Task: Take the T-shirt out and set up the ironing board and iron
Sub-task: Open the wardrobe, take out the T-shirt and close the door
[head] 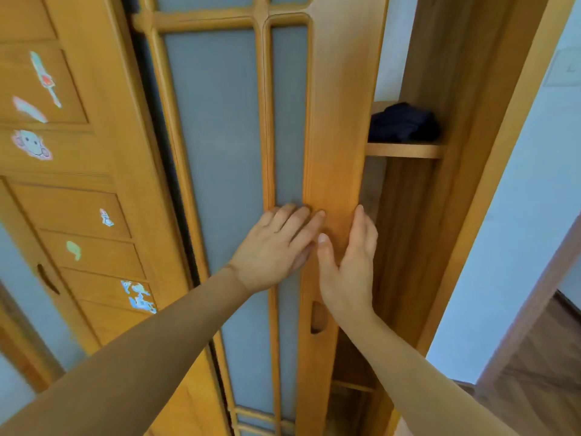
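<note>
A wooden wardrobe sliding door with frosted grey panes stands partly slid aside. My left hand lies flat on the door's frame and pane, fingers spread. My right hand presses on the door's right edge, fingers reaching round it towards the gap. Neither hand holds anything loose. In the opened gap a dark navy folded garment lies on a wooden shelf. No ironing board or iron is in view.
A recessed finger pull sits in the door's frame below my right hand. A second wooden door with stickers stands to the left. The wardrobe's side post, a pale wall and wooden floor are on the right.
</note>
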